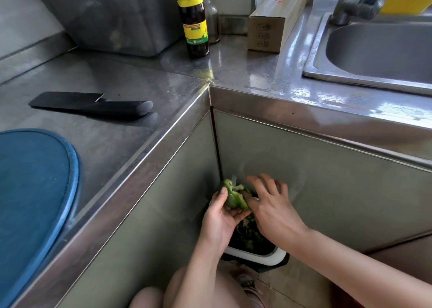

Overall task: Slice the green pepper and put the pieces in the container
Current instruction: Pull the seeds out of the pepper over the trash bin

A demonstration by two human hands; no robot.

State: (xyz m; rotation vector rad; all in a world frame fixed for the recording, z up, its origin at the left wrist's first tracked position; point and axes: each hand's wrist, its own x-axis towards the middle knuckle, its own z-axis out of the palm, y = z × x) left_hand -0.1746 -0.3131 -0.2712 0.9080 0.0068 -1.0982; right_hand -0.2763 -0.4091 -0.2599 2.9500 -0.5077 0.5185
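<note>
The left hand (219,216) curls its fingers and thumb round a green pepper (233,196), which is cut open with its pale inside facing up. The right hand (271,207) lies just beside it at three o'clock, fingers straight and spread wide, its thumb side touching the pepper's edge. Both hands hover low in the corner where two cabinet fronts meet.

Directly under the hands stands a bin (252,255) with a white rim, on the floor. It holds a dark heap of green scraps, partly hidden by the wrists. The person's bare knees show at six o'clock.

Up on the steel surface (131,74), at ten o'clock from the hands, a black knife (93,105) lies flat, handle pointing right. A blue cutting board (35,191) sits at nine o'clock, near the surface's front edge, with nothing on it. At twelve o'clock a dark sauce bottle (194,20) with a yellow label stands upright, a clear bottle (211,15) just behind it, and a large grey tub (112,15) to their left. A long cardboard box (268,25) lies at one o'clock. At two o'clock is a steel sink (385,50) with its faucet (357,1) above it.
</note>
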